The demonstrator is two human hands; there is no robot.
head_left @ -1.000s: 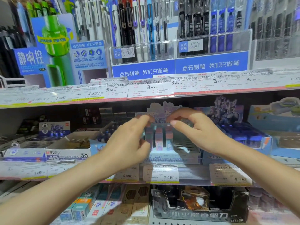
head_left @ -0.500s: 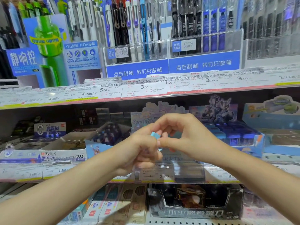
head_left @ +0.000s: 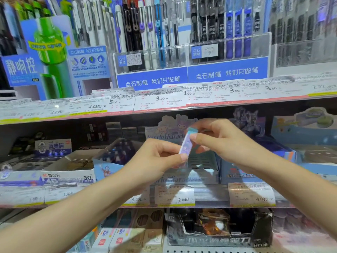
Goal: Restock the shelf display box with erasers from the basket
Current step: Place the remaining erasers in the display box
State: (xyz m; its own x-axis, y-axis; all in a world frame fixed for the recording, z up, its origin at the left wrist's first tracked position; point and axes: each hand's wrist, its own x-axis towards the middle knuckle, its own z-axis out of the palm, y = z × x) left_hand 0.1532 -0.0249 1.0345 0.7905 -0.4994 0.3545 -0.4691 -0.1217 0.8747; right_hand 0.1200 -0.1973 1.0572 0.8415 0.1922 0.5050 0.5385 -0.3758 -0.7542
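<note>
- my left hand pinches the eraser's lower end; my right hand pinches its upper part.
- long axis near upright, teal end tilted up-right.
- display box reads "sanrio characters".

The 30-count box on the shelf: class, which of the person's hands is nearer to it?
Left. The left hand hangs just right of the 30-count box, pinching the eraser's lower end; the right hand is farther right, pinching its top.

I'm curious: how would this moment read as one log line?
stage: eraser in hand | left hand: pinches eraser | right hand: pinches eraser | display box: behind hands
</note>
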